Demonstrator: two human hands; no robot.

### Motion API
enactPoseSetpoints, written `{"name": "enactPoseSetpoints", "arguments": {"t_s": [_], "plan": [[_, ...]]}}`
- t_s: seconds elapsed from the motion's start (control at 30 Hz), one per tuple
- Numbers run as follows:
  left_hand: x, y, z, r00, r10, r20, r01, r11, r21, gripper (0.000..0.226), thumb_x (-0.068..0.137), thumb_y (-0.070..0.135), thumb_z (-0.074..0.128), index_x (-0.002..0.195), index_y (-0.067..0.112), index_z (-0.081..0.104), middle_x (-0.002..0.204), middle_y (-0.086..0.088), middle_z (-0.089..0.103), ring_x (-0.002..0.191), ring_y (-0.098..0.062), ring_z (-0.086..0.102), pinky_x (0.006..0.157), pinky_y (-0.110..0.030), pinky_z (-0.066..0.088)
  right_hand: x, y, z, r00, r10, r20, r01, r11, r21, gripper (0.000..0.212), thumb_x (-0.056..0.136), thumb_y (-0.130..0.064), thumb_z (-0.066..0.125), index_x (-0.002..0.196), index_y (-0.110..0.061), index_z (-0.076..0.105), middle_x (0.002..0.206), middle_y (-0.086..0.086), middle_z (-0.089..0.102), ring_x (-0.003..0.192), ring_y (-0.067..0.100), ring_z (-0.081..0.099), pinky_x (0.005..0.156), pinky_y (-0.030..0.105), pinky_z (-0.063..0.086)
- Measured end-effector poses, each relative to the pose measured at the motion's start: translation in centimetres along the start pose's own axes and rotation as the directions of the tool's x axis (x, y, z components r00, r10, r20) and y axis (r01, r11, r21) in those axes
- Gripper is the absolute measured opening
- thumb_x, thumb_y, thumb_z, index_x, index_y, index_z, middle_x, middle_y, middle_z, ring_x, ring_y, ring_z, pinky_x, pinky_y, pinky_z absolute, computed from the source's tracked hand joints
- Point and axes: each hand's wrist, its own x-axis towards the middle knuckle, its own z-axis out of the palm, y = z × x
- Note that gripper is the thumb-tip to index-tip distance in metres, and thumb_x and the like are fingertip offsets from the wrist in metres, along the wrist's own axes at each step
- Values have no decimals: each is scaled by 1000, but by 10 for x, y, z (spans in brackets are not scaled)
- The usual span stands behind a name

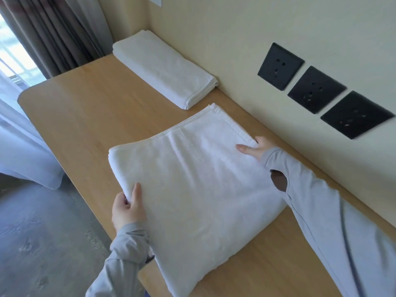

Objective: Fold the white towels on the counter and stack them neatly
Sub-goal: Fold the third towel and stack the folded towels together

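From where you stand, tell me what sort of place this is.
Probably a hotel guest room: a light wooden counter under three black square wall sockets, grey-brown pleated curtains, and a folded white towel beyond the large white towel.

The wall [235,50] closes the whole right side of the surface [85,108], with three black sockets [316,90] set in it above the near half. A folded towel [162,69] lies far, tight against the wall. The big towel [199,189] fills the near middle; the left hand [126,209] grips its left edge and the right hand [256,148] holds its right edge just beside the wall. Only a narrow strip of wood parts the two towels. Bare wood lies open at the far left, up to the rounded corner, where curtains [60,28] hang beyond.
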Motion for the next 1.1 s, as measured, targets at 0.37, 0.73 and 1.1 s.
{"name": "enactPoseSetpoints", "arguments": {"t_s": [0.37,0.73,1.1], "plan": [[9,94,64,671,284,685,-498,857,132,47,65,55,59,78,10,67,69,-7,63,61,-19,55,59,-31,47,-227,123,27,753,520,-404,-243,789,564,36,71,-45,75,82,-13,66,73,-5,67,71,16,63,63,28,47],[-19,46,156,606,213,766,-718,560,413,47,93,42,48,125,8,48,125,-16,45,117,-33,43,93,-42,37,-242,164,102,402,760,-511,-430,650,627,40,86,-33,63,105,1,53,102,26,60,89,39,57,82,48,47],[-31,-12,97,-174,357,918,-982,-135,-134,63,95,57,8,148,24,14,158,12,-4,145,-5,-4,113,-33,6,-226,114,154,770,115,-628,-382,871,-308,61,97,-45,11,145,-10,29,154,-1,27,145,10,-3,109,42,13]]}}
